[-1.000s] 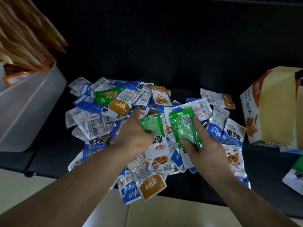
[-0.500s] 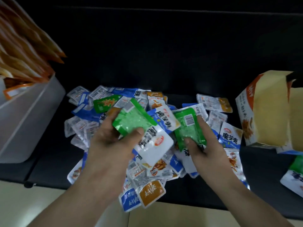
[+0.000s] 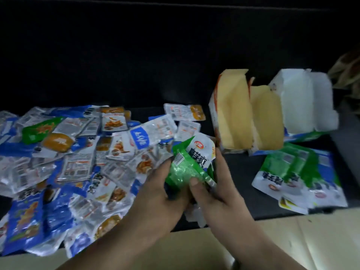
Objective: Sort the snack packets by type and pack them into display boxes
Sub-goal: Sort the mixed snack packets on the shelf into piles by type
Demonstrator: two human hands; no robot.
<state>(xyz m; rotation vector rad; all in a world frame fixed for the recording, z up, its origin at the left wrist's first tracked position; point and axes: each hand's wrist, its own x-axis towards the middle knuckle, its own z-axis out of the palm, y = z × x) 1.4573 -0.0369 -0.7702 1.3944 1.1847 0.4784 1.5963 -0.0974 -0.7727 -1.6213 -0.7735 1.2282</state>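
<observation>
A small stack of green snack packets (image 3: 187, 168) sits between my two hands, just right of the big mixed pile of packets (image 3: 78, 162) on the dark sofa seat. My left hand (image 3: 161, 195) grips the stack from the left and below. My right hand (image 3: 214, 190) holds it from the right, thumb pressed on the lower green face. The top packet shows a white label end. A heap of sorted green packets (image 3: 292, 176) lies at the right. Behind it stand an open orange display box (image 3: 233, 117) and an open white display box (image 3: 303, 102).
The dark sofa back (image 3: 155, 55) fills the upper view. Pale floor (image 3: 292, 240) runs along the seat's front edge. Bare dark seat (image 3: 237, 172) shows between my hands and the green heap. Something tan and blurred (image 3: 348, 71) sits at the far right.
The view has swung right, bringing the boxes and green heap in. My left hand carried its green packet over to the one in my right hand; both hands now hold them together.
</observation>
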